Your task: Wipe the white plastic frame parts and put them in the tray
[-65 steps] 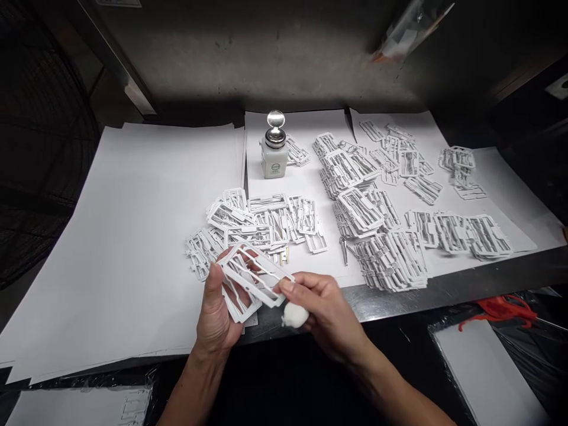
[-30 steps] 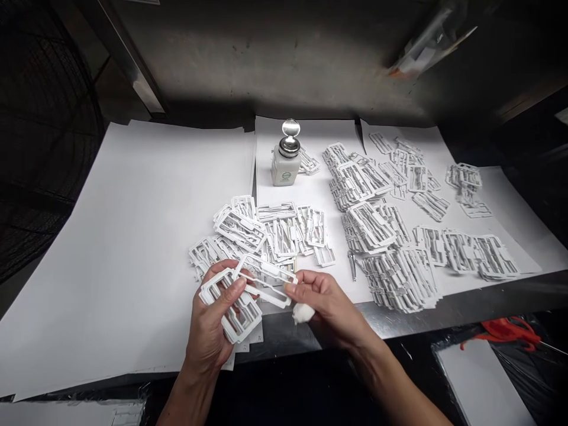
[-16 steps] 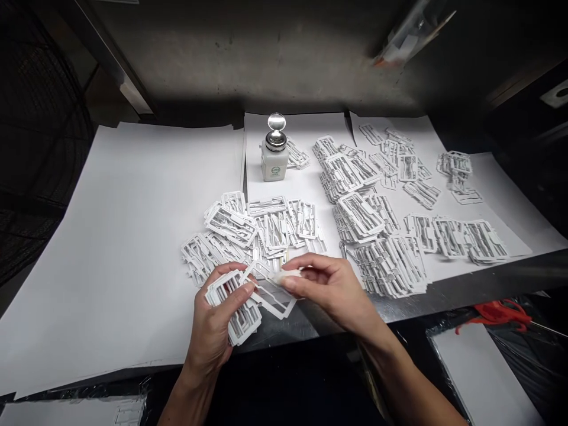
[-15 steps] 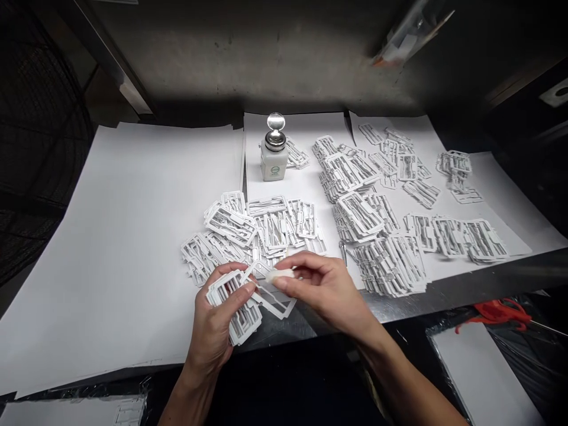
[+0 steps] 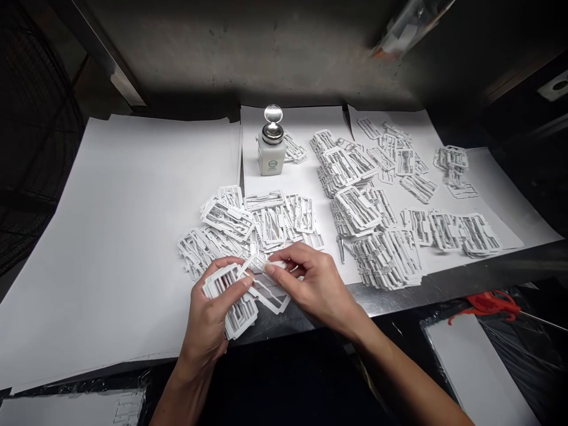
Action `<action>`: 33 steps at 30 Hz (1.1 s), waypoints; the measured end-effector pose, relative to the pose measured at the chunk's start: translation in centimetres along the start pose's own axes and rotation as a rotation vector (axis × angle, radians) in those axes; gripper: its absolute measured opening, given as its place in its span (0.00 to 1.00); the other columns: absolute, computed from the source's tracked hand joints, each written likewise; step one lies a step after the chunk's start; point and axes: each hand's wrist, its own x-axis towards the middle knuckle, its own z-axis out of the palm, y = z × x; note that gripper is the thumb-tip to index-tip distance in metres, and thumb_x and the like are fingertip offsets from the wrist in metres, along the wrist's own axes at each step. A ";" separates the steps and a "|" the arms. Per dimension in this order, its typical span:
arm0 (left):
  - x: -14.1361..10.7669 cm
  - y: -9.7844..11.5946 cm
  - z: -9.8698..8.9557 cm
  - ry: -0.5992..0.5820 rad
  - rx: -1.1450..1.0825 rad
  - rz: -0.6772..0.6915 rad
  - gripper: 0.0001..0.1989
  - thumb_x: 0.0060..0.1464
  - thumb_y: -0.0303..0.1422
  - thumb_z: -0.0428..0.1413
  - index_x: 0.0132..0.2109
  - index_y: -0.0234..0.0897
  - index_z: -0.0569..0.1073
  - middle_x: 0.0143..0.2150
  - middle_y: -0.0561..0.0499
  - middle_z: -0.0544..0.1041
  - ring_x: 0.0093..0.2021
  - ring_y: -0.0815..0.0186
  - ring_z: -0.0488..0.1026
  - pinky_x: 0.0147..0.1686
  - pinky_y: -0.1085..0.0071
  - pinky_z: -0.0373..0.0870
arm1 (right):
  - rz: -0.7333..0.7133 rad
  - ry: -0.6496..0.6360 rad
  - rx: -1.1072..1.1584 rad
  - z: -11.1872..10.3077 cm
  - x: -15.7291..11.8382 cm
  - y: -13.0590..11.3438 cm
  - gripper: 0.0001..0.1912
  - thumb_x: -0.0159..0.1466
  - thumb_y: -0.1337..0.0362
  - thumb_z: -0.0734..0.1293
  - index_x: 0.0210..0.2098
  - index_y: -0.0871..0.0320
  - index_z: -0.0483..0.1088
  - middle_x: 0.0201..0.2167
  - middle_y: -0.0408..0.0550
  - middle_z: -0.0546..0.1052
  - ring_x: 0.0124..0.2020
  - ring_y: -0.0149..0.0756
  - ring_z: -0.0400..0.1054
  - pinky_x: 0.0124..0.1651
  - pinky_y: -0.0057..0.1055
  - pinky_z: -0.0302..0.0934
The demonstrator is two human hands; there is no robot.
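A stack of white cut-out frames point(image 5: 242, 318) is gripped in my left hand point(image 5: 208, 319), the thumb lying across its top. One loose frame point(image 5: 276, 303) sticks out to the right from under that thumb. My right hand point(image 5: 317, 281) pinches a small white pad point(image 5: 276, 265), mostly hidden by the fingers, against the upper part of this loose frame. Just beyond both hands lies a heap of similar white frames point(image 5: 228, 220). Farther back stands a white pump bottle point(image 5: 271, 155) with its round metal lid raised.
More piles of white frames point(image 5: 386, 257) cover the right side of the paper-lined table. Metal tweezers point(image 5: 341, 249) lie beside them. White paper point(image 5: 133, 236) spreads over the left. A red-handled tool point(image 5: 490, 303) and a white sheet point(image 5: 479, 367) sit below the table edge at right.
My right hand has moved slightly left and the pad now meets the loose frame, more covered by the fingers. The whole view has shifted a little.
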 end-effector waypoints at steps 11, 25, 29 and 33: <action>0.3 0.1 0.8 0.027 -0.017 0.072 0.16 0.41 0.28 0.63 0.40 0.38 0.71 0.29 0.53 0.75 0.25 0.69 0.71 0.23 0.76 0.69 | -0.040 -0.094 0.040 1.0 -2.4 -0.7 0.09 0.63 0.64 0.64 0.40 0.59 0.73 0.33 0.46 0.72 0.29 0.29 0.66 0.31 0.25 0.62; 1.0 0.6 0.0 0.021 -0.103 0.031 0.18 0.40 0.25 0.64 0.40 0.38 0.71 0.28 0.53 0.76 0.25 0.68 0.73 0.23 0.75 0.71 | 0.289 -0.130 0.317 -0.3 -2.9 2.5 0.16 0.64 0.55 0.62 0.29 0.62 0.70 0.20 0.41 0.66 0.21 0.26 0.56 0.22 0.24 0.50; 1.0 0.4 0.1 0.024 -0.086 0.024 0.18 0.40 0.26 0.64 0.41 0.38 0.70 0.30 0.53 0.76 0.27 0.68 0.74 0.27 0.74 0.72 | 0.220 -0.160 0.225 0.0 -2.6 1.9 0.15 0.64 0.55 0.61 0.29 0.60 0.69 0.21 0.40 0.65 0.21 0.25 0.55 0.22 0.23 0.48; 0.9 0.1 0.6 0.079 -0.076 0.000 0.20 0.40 0.31 0.65 0.43 0.38 0.70 0.30 0.53 0.75 0.26 0.67 0.74 0.24 0.73 0.72 | -0.038 -0.005 -0.201 -0.5 -3.0 1.2 0.11 0.65 0.62 0.61 0.31 0.60 0.71 0.23 0.42 0.65 0.23 0.26 0.57 0.26 0.25 0.51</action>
